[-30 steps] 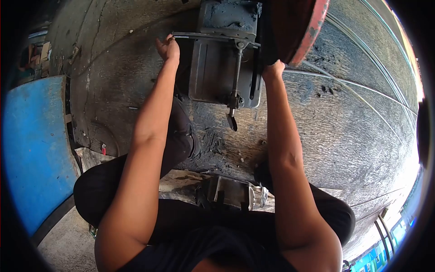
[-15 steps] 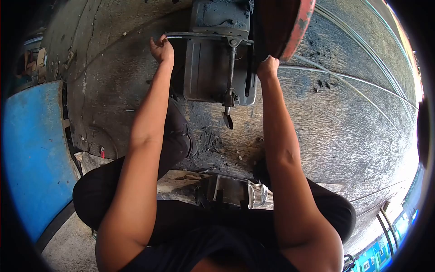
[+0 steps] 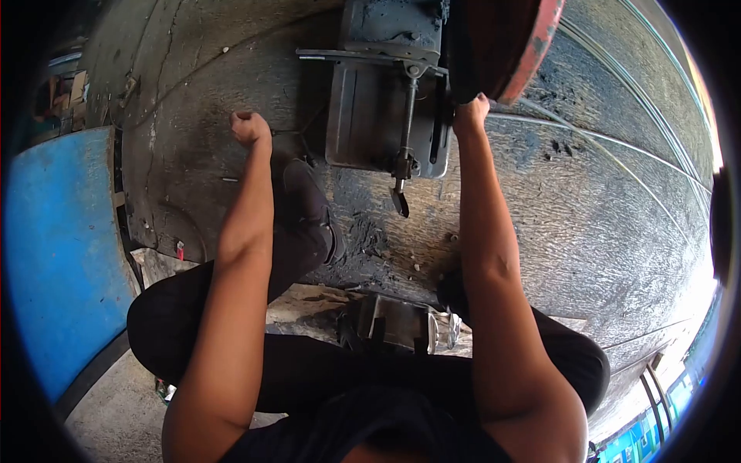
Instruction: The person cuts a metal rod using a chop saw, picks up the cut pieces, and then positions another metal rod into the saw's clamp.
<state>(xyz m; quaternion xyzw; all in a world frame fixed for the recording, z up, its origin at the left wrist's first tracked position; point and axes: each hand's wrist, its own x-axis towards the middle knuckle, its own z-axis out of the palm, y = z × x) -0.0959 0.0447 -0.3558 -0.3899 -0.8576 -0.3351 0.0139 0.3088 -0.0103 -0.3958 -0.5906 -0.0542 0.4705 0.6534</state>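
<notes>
My left hand (image 3: 251,129) hovers over the floor left of the saw's base, its fingers curled closed; whatever they hold, if anything, is hidden. A thin dark forked piece (image 3: 297,133) shows beside that wrist. My right hand (image 3: 471,116) is closed at the lower end of the cut-off saw's red guard (image 3: 532,54), and its grip is hidden from me. A metal bar (image 3: 332,55) lies across the saw's vise, its left end sticking out. The vise's threaded screw (image 3: 408,116) runs toward me over the dark metal base (image 3: 363,116).
Long thin metal rods (image 3: 617,139) stretch over the worn floor at right. A blue panel (image 3: 65,255) stands at left. Near my legs sits a metal block-like piece (image 3: 394,324). Dark grime (image 3: 370,239) covers the floor before the saw.
My left hand has come away from the bar's left end and moved down and left. My right hand stays by the guard. The whole view has shifted slightly.
</notes>
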